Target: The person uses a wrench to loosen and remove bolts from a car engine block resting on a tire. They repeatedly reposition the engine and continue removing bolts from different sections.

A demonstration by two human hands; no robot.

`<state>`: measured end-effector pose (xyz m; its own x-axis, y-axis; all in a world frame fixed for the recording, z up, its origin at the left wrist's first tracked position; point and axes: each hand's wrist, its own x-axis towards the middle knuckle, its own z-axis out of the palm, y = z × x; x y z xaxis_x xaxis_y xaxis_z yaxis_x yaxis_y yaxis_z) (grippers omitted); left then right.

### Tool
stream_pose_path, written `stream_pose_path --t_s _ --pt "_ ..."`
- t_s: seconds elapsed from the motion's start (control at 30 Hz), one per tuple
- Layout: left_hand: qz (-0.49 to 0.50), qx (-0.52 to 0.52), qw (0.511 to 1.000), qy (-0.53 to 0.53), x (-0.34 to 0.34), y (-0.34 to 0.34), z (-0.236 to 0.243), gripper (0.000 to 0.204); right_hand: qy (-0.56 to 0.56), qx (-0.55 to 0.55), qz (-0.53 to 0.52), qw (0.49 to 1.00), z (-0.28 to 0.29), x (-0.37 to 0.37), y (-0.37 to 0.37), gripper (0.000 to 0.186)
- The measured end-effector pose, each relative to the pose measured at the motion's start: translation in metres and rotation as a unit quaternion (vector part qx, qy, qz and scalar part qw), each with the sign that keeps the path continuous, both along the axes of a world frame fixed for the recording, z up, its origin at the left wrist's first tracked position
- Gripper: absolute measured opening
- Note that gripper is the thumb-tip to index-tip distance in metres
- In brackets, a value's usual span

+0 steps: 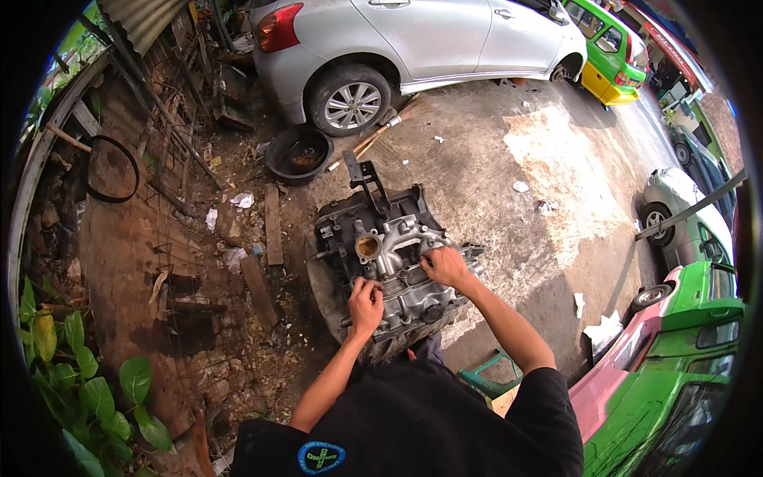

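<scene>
A car engine sits in front of me, greasy dark metal with a silver ribbed cover on its near side. Across its top lies a silver intake manifold, whose round opening is brownish inside. My left hand rests at the engine's near left, fingers curled down against the seam beside the cover. At the manifold's right end, my right hand is closed, its fingertips pressed in among the metal parts. What either hand's fingers hold, if anything, is hidden. A dark metal bracket sticks up from the engine's far side.
Beyond the engine stand a black basin, a broom and a silver car. Wooden planks and litter lie to the left. A green stool is near my right side. Green and pink vehicles are parked at right.
</scene>
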<state>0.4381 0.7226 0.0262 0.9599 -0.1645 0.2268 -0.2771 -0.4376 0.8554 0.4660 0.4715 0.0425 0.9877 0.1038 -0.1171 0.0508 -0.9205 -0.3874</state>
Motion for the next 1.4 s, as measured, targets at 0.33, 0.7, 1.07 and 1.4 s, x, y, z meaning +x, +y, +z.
stream_pose_path --t_s 0.33,0.7,1.07,1.4 --pt "-0.008 0.002 1.000 0.000 0.001 0.001 0.000 0.009 -0.002 0.003 0.038 0.999 -0.003 0.004 0.003 0.033" --pt "-0.012 0.006 1.000 0.011 0.002 0.001 -0.001 0.010 0.123 -0.045 0.101 0.986 0.005 0.002 0.016 0.030" --pt "-0.010 -0.005 1.000 -0.024 0.003 0.002 -0.006 0.011 0.328 0.717 -0.307 0.534 0.028 -0.032 0.081 0.027" --pt "-0.004 -0.007 1.000 0.029 0.001 0.001 0.003 0.008 0.203 0.602 -0.254 0.729 0.032 -0.025 0.045 0.035"
